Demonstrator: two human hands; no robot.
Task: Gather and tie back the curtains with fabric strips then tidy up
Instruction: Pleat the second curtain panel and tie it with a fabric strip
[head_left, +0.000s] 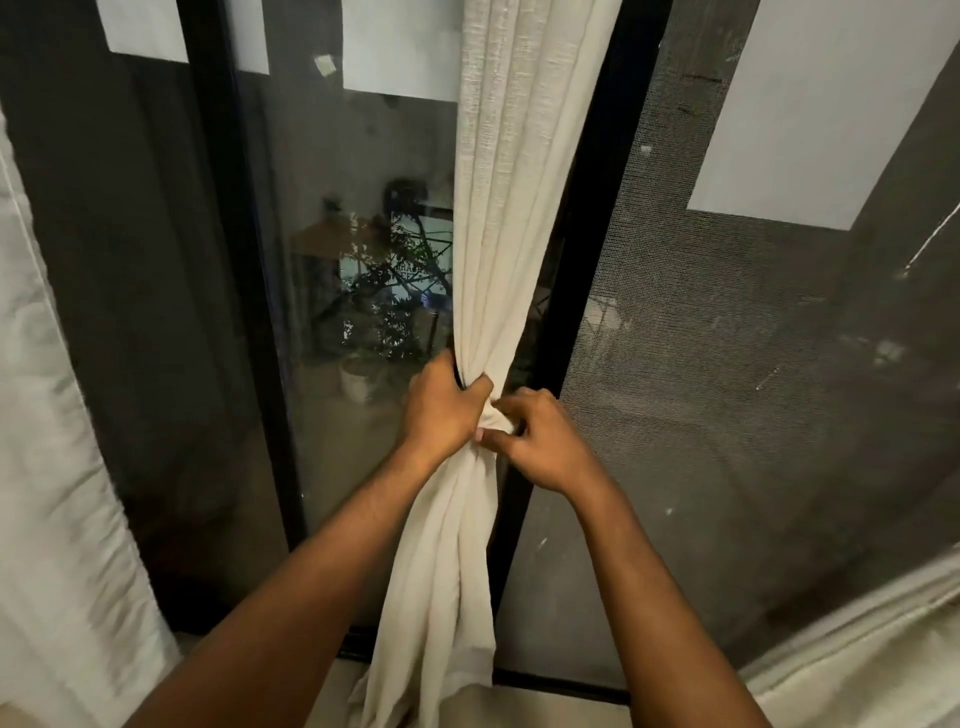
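A cream curtain (511, 208) hangs in front of a dark sliding window, bunched into a narrow bundle at mid height. My left hand (441, 410) grips the gathered bundle from the left, fingers curled round it. My right hand (540, 441) pinches a small fold of cream fabric (498, 418) at the same spot, right beside my left hand. Whether that fold is a separate strip or part of the curtain cannot be told. Below my hands the curtain falls loose to the floor (441, 597).
A black window frame post (582, 260) stands just behind the curtain, with mesh screen (753, 364) to the right and glass (353, 260) to the left. Another cream curtain (57, 467) hangs at the far left and more pale fabric (857, 649) lies at the lower right.
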